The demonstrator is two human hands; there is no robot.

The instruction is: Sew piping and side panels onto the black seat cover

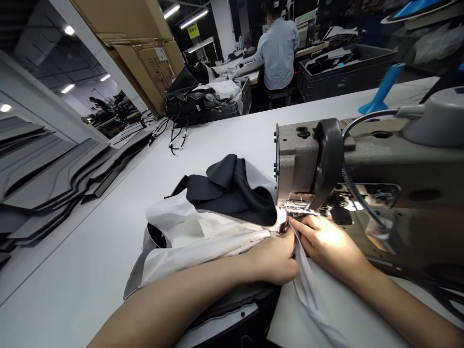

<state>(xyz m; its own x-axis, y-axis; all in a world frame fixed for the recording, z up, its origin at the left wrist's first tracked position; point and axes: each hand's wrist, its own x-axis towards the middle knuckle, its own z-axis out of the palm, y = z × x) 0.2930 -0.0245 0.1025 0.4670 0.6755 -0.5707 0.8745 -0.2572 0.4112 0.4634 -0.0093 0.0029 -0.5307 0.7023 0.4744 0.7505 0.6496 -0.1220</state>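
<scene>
Panels (54,183): grey, stacked in layers, well out to the left of both hands.
Table (90,241): white, spreading left of and beyond the grip; I see a dark seam line running along it.
Carton (145,53): brown, raised flaps, far beyond the grip to the left.
Cables (177,140): black with pale ends, lying beyond the cloth.
Near crate (247,94): grey, heaped with black and white pieces, well beyond the hands.
Cloth (235,193): black and white, bunched just left of and beyond the grip, its right end running in under the machine's head.
Left hand (277,256): I read it as curled closed on the cloth's right end; fingertips hidden.
Co-worker (279,53): blue shirt, back to me, seated far beyond the grip.
Strip (307,290): pale, passing between the hands and hanging down toward the viewer.
Right hand (328,241): index finger reaching to the strip's upper end, others bent; I cannot tell whether anything is pinched.
Far crate (337,82): grey, loaded, well beyond the machine.
Machine (362,169): sewing head just beyond the fingertips, lamp-lit there, body extending right.
Stand (386,92): blue, upright but leaning, behind the machine.
</scene>
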